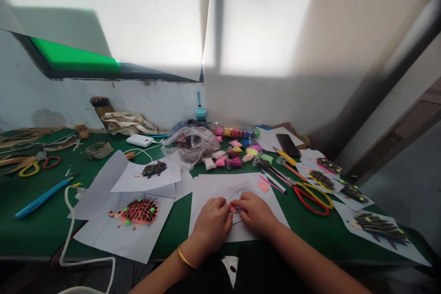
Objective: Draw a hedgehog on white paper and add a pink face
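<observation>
My left hand [212, 221] and my right hand [255, 213] meet over a white sheet in front of me. Both have curled fingers, closed on a small piece of salmon-pink modelling clay [233, 207] between the fingertips. Under and just beyond them is a printed dotted hedgehog outline [240, 194] on paper, partly covered by my hands. A larger lump of the same pink clay [263, 186] rests on the sheet to the upper right of my right hand. The white paper [210, 188] lies flat on the green table.
Left are finished hedgehog pictures [139, 212] and a blue craft knife [43, 198]. Wrapped clay packets [235, 161] and a plastic bag [193, 144] lie beyond. Right are red-and-yellow scissors [312, 200], a phone [288, 145] and more hedgehog pictures [375, 227]. A white cable [67, 234] hangs off the front edge.
</observation>
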Action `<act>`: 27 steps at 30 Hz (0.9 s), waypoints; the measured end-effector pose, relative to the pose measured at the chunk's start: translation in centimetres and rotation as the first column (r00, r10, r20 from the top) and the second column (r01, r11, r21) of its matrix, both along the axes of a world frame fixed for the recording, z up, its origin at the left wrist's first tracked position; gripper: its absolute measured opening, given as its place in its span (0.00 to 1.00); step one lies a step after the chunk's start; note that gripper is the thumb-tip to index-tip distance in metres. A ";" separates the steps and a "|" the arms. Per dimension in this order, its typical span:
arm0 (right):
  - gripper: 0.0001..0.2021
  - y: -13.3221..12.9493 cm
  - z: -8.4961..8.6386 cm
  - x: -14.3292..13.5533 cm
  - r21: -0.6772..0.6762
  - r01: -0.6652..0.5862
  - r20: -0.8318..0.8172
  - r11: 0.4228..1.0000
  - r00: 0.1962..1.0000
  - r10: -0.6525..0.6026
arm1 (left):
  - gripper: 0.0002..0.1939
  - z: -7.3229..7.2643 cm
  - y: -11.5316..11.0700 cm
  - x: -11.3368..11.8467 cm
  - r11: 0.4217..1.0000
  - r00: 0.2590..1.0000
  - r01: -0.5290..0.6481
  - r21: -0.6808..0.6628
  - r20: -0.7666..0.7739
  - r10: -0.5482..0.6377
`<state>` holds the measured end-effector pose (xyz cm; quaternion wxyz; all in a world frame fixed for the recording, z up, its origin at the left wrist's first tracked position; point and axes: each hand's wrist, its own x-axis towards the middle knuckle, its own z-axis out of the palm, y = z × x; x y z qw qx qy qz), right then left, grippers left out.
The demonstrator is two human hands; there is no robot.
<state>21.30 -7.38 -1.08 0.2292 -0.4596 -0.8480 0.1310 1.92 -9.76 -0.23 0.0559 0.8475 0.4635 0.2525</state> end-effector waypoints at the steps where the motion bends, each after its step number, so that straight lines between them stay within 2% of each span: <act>1: 0.21 0.0 0.0 0.0 0.002 0.000 -0.001 1.000 1.000 0.000 | 0.09 0.0 0.0 0.0 1.000 1.000 0.001 -0.003 0.003 -0.001; 27: 0.21 0.1 -0.3 0.1 0.009 0.005 -0.020 1.000 1.000 -0.004 | 0.09 -0.2 -0.1 -0.2 1.000 1.000 0.002 0.008 0.005 -0.002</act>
